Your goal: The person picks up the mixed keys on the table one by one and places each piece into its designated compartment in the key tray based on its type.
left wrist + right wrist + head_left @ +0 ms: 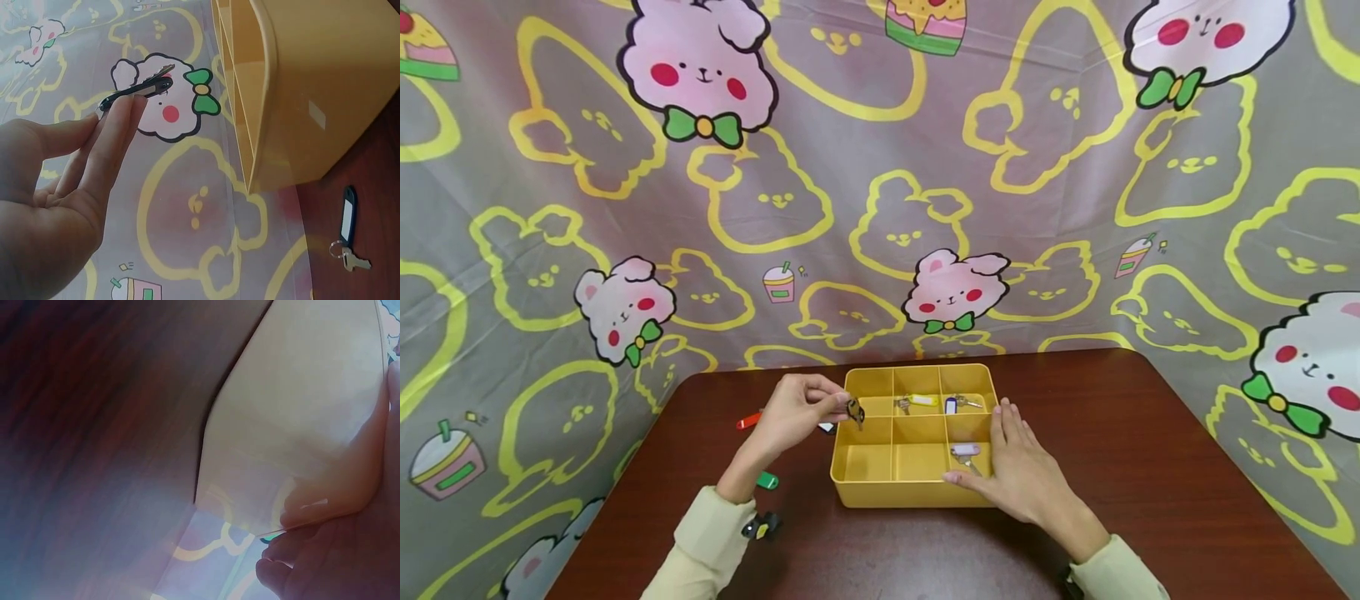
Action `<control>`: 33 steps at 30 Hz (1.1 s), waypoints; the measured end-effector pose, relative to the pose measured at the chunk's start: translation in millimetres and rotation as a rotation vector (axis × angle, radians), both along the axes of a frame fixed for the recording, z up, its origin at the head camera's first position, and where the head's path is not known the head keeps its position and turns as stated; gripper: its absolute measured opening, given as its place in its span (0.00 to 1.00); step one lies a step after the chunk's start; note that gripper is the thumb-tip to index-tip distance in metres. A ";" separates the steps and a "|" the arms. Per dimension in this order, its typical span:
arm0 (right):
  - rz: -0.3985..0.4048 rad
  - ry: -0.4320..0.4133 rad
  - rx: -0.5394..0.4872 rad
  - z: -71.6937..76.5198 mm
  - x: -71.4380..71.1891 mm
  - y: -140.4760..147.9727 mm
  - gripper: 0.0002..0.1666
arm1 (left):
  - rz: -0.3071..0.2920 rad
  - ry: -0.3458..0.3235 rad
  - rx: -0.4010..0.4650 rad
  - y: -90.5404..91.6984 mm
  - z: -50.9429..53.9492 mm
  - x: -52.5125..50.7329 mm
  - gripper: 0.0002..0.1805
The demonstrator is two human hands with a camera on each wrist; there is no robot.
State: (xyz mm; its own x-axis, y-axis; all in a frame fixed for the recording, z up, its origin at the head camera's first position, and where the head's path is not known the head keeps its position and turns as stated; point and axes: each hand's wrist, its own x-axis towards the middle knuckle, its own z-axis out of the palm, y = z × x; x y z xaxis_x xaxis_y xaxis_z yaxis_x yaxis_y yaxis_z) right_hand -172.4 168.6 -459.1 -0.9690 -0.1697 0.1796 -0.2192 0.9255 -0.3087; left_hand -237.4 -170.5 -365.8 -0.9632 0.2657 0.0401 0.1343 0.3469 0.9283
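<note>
My left hand [792, 414] pinches a black key tag [137, 92] between thumb and fingers, its key sticking out past the fingertips. In the head view the pinched tag is just over the left side of a yellow divided box [917, 495]. My right hand [1033, 475] rests along the box's right side with straight fingers, the thumb at the front rim. In the back row, a yellow key tag [924, 401] lies in the middle compartment and a blue key tag [951, 406] in the right one. The front right compartment contains a pale pink key tag [966, 449] with its key.
Left of the box on the brown table [1157, 467] lie a red tag [748, 422] and a green tag [767, 481], both partly behind the left arm. Close by the box is a dark key tag with a white label [348, 219]. A patterned cloth [865, 208] hangs behind.
</note>
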 end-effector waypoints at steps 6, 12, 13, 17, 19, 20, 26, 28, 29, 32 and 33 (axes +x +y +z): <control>0.001 0.006 -0.003 -0.4 0.2 0.0 0.78 | -0.032 -0.002 -0.003 9.0 1.0 -2.7 0.06; -0.001 -0.003 -0.004 -0.5 -0.5 0.3 0.78 | -0.078 -0.006 0.016 15.2 -1.7 -7.0 0.08; -0.002 0.000 -0.002 -0.5 -0.6 0.3 0.78 | -0.084 -0.010 0.021 16.4 -1.8 -7.8 0.08; -0.001 0.010 0.005 -0.8 -0.8 0.0 0.78 | -0.102 -0.022 0.034 20.2 -2.2 -9.8 0.08; -0.001 0.011 0.007 -1.2 -1.0 -0.1 0.78 | -0.098 -0.030 0.033 22.6 -2.1 -10.4 0.07; -0.001 0.010 0.007 -1.6 -1.1 -0.1 0.78 | -0.098 -0.030 0.031 23.8 -2.1 -10.7 0.07; -0.002 -0.007 -0.001 -2.1 -1.8 0.0 0.78 | -0.096 -0.043 0.023 30.8 -0.7 -12.7 0.07; -0.003 -0.010 -0.002 -1.8 -1.8 0.1 0.78 | -0.102 -0.047 0.019 32.9 -0.3 -14.0 0.07; -0.003 -0.011 -0.002 -1.7 -1.8 0.2 0.78 | -0.107 -0.047 0.017 34.1 -0.1 -14.7 0.07; -0.004 -0.009 -0.002 -1.3 -1.9 0.7 0.78 | -0.118 -0.052 0.011 38.1 1.0 -16.9 0.07; -0.004 -0.007 -0.004 -1.3 -1.9 0.9 0.77 | -0.120 -0.052 0.009 39.4 1.4 -17.6 0.07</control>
State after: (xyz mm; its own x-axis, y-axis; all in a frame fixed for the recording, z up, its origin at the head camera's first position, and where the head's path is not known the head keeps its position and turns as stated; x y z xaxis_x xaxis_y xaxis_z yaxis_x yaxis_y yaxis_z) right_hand -174.3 169.5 -460.4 -0.9709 -0.1650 0.1737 -0.2134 0.9250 -0.3143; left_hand -255.0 -131.1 -364.4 -0.9253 0.3792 -0.0066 0.1256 0.3229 0.9381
